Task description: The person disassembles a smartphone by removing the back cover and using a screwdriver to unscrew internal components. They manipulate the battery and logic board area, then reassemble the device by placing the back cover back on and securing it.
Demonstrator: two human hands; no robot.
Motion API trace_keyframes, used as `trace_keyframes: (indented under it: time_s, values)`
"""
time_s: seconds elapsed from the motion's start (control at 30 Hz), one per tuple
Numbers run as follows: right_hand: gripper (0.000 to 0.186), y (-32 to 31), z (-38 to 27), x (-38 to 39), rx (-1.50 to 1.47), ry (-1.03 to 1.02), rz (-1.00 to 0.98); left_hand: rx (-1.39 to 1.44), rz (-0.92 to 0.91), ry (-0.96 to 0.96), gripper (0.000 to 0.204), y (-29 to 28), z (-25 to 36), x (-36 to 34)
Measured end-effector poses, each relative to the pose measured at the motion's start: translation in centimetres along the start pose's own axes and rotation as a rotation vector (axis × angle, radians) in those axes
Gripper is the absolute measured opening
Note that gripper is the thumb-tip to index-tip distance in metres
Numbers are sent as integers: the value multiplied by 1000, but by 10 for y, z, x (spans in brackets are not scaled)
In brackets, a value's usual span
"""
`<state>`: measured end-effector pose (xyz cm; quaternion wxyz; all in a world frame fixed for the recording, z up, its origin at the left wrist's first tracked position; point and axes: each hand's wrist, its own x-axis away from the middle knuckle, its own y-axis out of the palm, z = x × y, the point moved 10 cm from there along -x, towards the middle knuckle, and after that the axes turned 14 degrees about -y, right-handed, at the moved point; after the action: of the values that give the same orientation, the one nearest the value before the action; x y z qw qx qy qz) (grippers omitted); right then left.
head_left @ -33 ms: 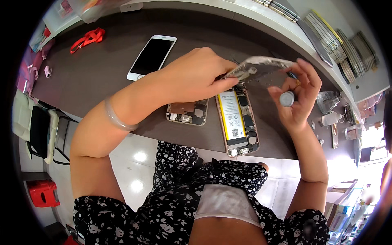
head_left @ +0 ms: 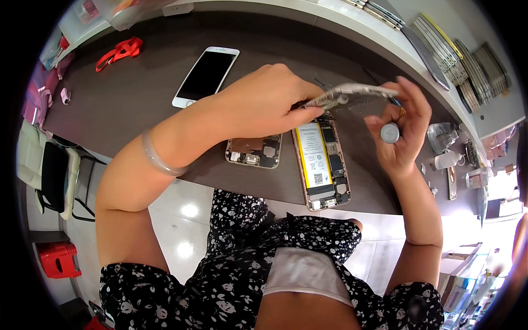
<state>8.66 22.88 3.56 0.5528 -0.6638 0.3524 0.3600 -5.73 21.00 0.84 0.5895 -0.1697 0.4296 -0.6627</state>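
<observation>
Left hand point(head_left: 258, 104) pinches end of detached screen panel point(head_left: 352, 92), held tilted above table point(head_left: 126, 93). Right hand point(head_left: 401, 129) closed round screwdriver point(head_left: 389, 133), tip hidden. Below panel, opened phone body point(head_left: 322, 165) with battery exposed; small removed part point(head_left: 254, 151) beside it; white phone point(head_left: 206, 74) farther off.

**Bare Arms, Floral Dress**

The person wore a black garment point(head_left: 236, 275) printed with small white flowers, gathered over the lap, with a pale white panel point(head_left: 305, 272) showing at its middle. Both forearms were bare, without sleeves. A translucent grey bangle point(head_left: 159, 159) circled the left wrist, and a small gold ring point(head_left: 402, 111) sat on a right-hand finger.
</observation>
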Motion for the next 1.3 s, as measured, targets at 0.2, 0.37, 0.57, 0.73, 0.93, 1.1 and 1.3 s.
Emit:
trace_keyframes:
  time_s: [0.2, 0.37, 0.57, 0.73, 0.93, 1.1, 1.3]
  values:
    - [17, 15, -26, -15, 68, -258, -221, 43, -207, -13, 50, 15, -7, 2]
    - [21, 21, -38, -8, -13, -405, -400, -156, -218, 83, 84, 10, -9, 10]
    - [28, 24, -44, -5, -51, -472, -409, -385, -436, -183, 121, 22, -42, 21]
    - [28, 25, -47, -6, -51, -483, -401, -398, -449, -148, 134, 23, -42, 28]
    - [28, 26, -45, -5, -48, -467, -410, -425, -452, -136, 131, 24, -38, 29]
    - [29, 27, -43, -5, -37, -449, -415, -329, -499, -166, 123, 20, -35, 23]
    - [28, 28, -41, -6, -25, -427, -441, 778, -680, 72, 112, -15, -16, 17]
